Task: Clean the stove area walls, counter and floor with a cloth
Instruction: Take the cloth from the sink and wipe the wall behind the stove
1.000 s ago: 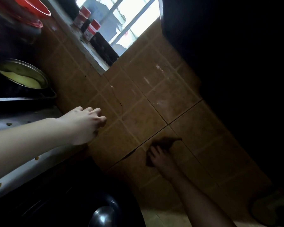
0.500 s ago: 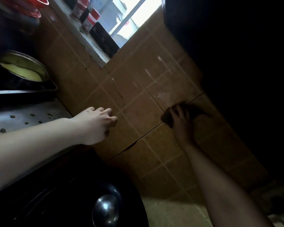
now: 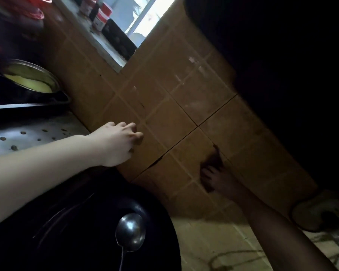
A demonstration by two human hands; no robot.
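A dark cloth (image 3: 214,158) is being pressed to the tiled wall (image 3: 164,114) by the right hand (image 3: 218,181), low near the floor (image 3: 213,241). In the shadow, it cannot be told whether its fingers are flat or curled. The left hand (image 3: 116,143) is being held at the wall, fingers curled, its palm hidden and nothing seen in it.
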